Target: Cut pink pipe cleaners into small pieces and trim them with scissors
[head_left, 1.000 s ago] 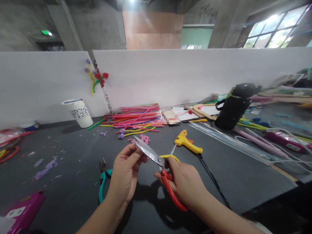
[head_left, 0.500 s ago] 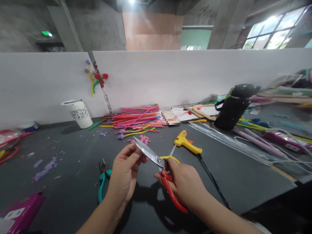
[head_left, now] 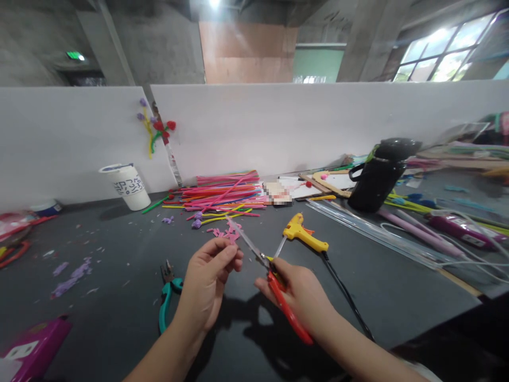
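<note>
Head view: red-handled scissors (head_left: 285, 303) in the right hand (head_left: 305, 292), on the near side of the yellow glue gun (head_left: 308, 239).
The right hand grasps the handles, blades jutting beyond its fingers, left of the gun; farther left, the left hand (head_left: 207, 284) curls, thumb near fingertips, anything pinched there impossible to tell.

Dark tabletop (head_left: 123, 329) is extending to a white partition (head_left: 278, 132). Behind: grey concrete wall (head_left: 167, 48) is flanking a pinkish-brown board (head_left: 250, 53). Gridded window (head_left: 445, 53), upper right, is glaring brightly; ceiling lamp (head_left: 215, 3) is glowing white.
</note>
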Motion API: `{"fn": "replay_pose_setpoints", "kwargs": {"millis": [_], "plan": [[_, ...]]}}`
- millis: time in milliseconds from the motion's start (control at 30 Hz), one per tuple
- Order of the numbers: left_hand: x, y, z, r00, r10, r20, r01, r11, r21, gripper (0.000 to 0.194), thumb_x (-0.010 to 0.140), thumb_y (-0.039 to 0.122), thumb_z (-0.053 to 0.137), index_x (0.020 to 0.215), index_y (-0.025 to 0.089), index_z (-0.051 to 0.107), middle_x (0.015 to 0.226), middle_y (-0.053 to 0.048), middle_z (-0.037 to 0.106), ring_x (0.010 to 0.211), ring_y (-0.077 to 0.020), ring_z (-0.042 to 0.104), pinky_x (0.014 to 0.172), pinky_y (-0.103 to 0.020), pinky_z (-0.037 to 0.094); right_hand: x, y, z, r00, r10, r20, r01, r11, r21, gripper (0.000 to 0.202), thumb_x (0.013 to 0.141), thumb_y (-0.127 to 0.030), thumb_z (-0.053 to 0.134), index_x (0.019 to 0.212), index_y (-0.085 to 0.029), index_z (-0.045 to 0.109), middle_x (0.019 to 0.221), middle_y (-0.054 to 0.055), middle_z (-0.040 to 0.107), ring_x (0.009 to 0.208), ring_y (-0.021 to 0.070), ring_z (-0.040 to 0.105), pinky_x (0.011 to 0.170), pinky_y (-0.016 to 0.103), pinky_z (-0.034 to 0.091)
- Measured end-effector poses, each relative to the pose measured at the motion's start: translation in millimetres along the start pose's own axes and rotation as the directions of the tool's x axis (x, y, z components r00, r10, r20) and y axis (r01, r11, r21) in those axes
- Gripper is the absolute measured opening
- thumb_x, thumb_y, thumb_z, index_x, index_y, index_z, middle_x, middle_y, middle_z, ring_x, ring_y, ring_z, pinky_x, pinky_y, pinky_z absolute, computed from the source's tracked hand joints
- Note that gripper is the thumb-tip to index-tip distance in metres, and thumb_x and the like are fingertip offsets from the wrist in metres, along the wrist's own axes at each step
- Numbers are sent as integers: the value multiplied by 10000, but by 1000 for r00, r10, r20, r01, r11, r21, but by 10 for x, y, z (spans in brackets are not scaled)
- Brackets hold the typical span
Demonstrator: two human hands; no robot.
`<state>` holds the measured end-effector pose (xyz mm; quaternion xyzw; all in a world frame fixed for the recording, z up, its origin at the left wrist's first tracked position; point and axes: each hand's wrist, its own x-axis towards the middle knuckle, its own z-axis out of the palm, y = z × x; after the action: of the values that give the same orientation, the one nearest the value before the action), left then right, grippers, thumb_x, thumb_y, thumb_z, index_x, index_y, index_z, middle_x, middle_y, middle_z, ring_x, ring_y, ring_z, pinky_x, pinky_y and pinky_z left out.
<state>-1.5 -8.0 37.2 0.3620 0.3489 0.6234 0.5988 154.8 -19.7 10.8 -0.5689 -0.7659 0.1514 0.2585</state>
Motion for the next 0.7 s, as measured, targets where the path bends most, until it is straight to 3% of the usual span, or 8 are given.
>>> {"fn": "replay_pose_setpoints", "kwargs": {"millis": [100,200,267,367,533,700], "plan": [[-11,-22,10,998,-51,39,47,992,113,31,673,175,603,678,152,584,614,12,591,544,-65,506,547,-171,398,40,-15,-24,997,67,47,-79,941,329,286,742,-453,429,614,-202,380,479,-57,380,426,94,389,420,195,286],[-26,-44,42,991,-83,101,51,957,286,60,657,203,608,665,147,587,592,5,588,535,-80,494,549,-193,389,82,-57,-93,984,138,115,-179,751,635,206,743,-388,423,660,-201,394,469,-74,361,389,81,377,402,196,333],[-36,-57,69,988,-106,115,55,922,383,72,636,213,615,641,146,589,549,14,570,513,-86,482,539,-203,383,106,-88,-141,979,156,133,-204,654,729,155,722,-349,452,702,-199,416,455,-80,380,377,82,390,405,203,359],[-44,-84,93,978,-163,133,85,886,456,79,607,216,621,600,149,580,504,30,534,484,-87,463,509,-204,368,128,-120,-177,977,146,155,-212,597,774,137,698,-328,475,725,-197,443,421,-83,395,373,91,415,399,209,371],[-29,-118,74,949,-247,195,124,862,492,85,588,199,626,559,148,564,489,38,489,459,-81,436,482,-204,342,138,-153,-180,954,209,215,-299,619,726,43,659,-229,475,655,-197,447,354,-103,369,305,71,371,332,179,330],[-27,-118,53,927,-291,237,182,900,395,146,690,251,546,614,135,594,586,-15,549,527,-106,487,536,-230,380,145,-155,-195,962,159,222,-272,623,733,61,695,-244,446,662,-193,442,349,-98,389,313,70,389,342,169,333]]}}
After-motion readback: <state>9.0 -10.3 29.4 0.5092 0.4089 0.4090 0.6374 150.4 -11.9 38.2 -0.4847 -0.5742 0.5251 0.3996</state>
